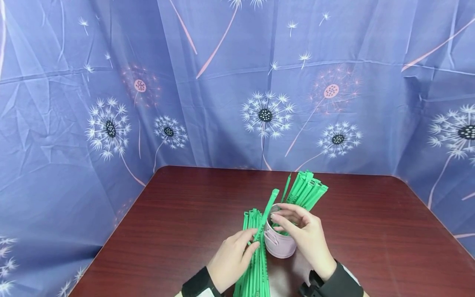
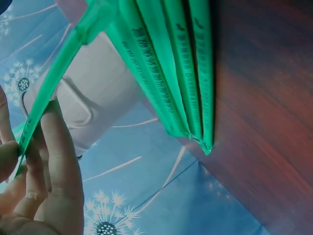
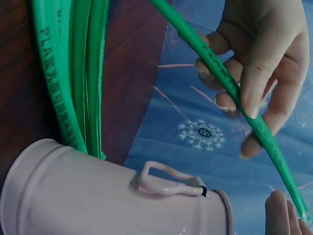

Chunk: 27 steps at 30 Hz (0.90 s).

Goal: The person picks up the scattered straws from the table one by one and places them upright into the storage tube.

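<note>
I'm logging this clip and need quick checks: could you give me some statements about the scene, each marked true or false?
1. The left hand pinches a long green packet. True.
2. The right hand grips the pail's handle. False: it is at the rim of the pail, and the handle in view is free.
3. Several green packets stand in the pail. True.
4. The pail is black. False: it is pale pinkish.
5. In the head view, the bundle outside the pail lies right of it. False: that green bundle lies left of it.
6. Dark print shows on the bundle's packets. True.
</note>
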Each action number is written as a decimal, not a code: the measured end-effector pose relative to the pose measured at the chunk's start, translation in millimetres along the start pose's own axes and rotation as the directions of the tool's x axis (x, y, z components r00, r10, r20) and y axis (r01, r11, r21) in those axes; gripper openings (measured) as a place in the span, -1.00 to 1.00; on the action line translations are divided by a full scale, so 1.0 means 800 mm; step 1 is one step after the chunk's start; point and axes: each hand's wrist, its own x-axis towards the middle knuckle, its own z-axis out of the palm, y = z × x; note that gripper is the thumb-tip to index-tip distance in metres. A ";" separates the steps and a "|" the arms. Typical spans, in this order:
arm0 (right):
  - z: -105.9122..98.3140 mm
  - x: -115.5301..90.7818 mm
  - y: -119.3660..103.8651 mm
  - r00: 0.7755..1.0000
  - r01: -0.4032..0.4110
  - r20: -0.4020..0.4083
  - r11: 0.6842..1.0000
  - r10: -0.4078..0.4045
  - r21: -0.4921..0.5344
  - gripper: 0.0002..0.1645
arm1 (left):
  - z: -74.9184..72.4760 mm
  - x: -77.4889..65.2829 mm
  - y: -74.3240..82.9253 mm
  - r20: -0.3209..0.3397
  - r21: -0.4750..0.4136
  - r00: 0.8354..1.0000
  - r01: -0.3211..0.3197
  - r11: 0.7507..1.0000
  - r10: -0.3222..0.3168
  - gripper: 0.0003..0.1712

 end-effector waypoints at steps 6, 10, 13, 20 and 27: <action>0.004 -0.002 0.000 0.999 0.043 0.001 0.998 -0.043 0.051 -0.69 | -0.001 0.001 0.003 0.021 -0.035 0.999 -0.034 0.999 0.035 -0.68; 0.005 -0.004 -0.001 0.997 0.072 -0.005 0.994 -0.072 0.087 -0.74 | 0.000 0.002 0.004 0.020 -0.057 0.999 -0.046 0.997 0.047 -0.68; 0.004 -0.004 -0.002 0.996 0.092 -0.018 0.991 -0.091 0.101 -0.77 | 0.000 0.002 0.004 0.035 -0.078 0.998 -0.042 0.996 0.044 -0.69; -0.002 0.002 -0.005 0.976 0.165 -0.172 0.974 -0.137 0.157 -0.81 | 0.001 0.001 -0.001 0.099 -0.076 0.994 -0.030 0.997 0.037 -0.79; -0.016 0.009 -0.014 0.930 0.261 -0.316 0.944 -0.189 0.200 -0.80 | 0.004 -0.003 -0.012 0.127 -0.069 0.992 -0.005 0.998 0.014 -0.86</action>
